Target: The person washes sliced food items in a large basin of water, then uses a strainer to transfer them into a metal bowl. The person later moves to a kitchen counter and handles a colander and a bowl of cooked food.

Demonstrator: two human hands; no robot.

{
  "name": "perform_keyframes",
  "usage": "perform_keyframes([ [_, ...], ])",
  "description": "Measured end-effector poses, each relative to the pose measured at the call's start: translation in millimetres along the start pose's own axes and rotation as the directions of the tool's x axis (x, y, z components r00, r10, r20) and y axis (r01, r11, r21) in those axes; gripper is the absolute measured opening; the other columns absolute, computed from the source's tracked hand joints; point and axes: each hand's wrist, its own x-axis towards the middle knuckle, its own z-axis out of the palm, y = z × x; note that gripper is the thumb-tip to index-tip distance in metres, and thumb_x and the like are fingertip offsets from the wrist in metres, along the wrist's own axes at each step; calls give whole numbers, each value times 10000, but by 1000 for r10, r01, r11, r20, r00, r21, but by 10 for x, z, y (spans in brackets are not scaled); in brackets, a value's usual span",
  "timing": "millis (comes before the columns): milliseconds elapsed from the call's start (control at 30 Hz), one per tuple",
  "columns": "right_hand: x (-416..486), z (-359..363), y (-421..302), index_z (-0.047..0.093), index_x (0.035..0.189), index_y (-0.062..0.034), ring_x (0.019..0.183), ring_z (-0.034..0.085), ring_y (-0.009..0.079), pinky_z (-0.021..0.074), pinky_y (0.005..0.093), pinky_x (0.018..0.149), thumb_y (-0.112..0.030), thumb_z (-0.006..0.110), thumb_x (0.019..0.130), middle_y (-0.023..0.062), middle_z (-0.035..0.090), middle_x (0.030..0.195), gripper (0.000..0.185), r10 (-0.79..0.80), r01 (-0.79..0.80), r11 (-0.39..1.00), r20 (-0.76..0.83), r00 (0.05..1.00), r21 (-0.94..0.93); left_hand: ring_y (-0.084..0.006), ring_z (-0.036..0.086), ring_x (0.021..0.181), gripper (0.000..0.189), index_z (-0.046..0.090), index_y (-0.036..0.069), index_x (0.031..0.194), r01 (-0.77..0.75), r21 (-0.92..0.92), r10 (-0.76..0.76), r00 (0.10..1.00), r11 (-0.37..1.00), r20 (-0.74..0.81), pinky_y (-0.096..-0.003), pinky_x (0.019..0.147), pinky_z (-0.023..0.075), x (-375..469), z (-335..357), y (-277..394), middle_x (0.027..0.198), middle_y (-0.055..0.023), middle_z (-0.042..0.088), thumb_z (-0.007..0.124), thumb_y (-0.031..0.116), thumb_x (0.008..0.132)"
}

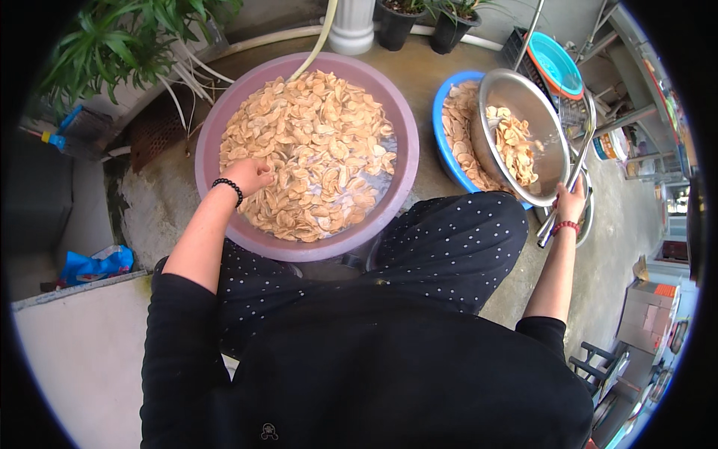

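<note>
A large purple plastic basin (407,140) stands before me, heaped with thin pale-brown slices (314,129), apparently of a root or tuber, in cloudy water. My left hand (251,175) is over the slices at the basin's left side, its fingers curled; whether anything is in them is hidden. On the right, my right hand (570,201) grips the near rim of a stainless steel bowl (547,118). The bowl is tilted over a blue basin (440,132) and has some slices (516,146) inside. More slices (463,140) fill the blue basin.
A pale hose (321,42) runs into the purple basin. Bent metal tubes (588,126) stand close beside my right hand. Behind are a white pillar (351,28), black plant pots (453,29) and a turquoise basin (555,63). A low pale ledge (78,348) lies at left.
</note>
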Motion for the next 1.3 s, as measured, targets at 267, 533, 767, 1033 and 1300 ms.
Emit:
perform_keyframes([
  [267,-300,885,-1274,496,1364,-203,502,451,34,394,206,420,-131,617,880,-32,540,696,504,-225,186,974,420,879,133,-278,638,978,406,681,122,1087,7,38,-11,993,999,120,-363,870,492,164,315,-194,1072,-132,672,661,381,775],
  [533,-1110,2672,-1165,441,1376,-124,1065,603,341,476,414,912,-143,509,896,239,616,1127,486,-251,720,640,813,526,-269,-264,656,898,336,702,107,1014,46,-6,-44,985,999,164,-347,822,502,263,744,-494,962,-122,696,668,333,767],
  [767,-1935,2135,-1314,389,1408,-116,938,652,342,501,446,832,-117,493,854,249,650,1011,564,116,569,790,967,227,-228,-268,654,917,369,696,78,1029,179,-13,-172,961,984,214,-346,825,503,526,1006,-819,985,-143,691,672,327,758],
  [1033,-1645,2726,-1744,384,1402,-172,871,630,381,489,460,793,-205,530,878,223,651,938,545,-370,790,600,831,415,-127,-245,632,998,593,514,64,1314,296,-195,-265,950,935,166,-337,865,493,813,1335,-802,1124,-146,650,691,277,790],
  [1300,-2202,3408,-1672,250,1469,-176,1026,618,349,500,400,870,-14,411,864,247,624,1094,647,21,791,566,963,268,-232,-314,526,1172,597,496,59,1308,357,-333,-364,930,873,41,-378,975,444,885,1261,-1042,1303,-194,519,692,283,791],
])
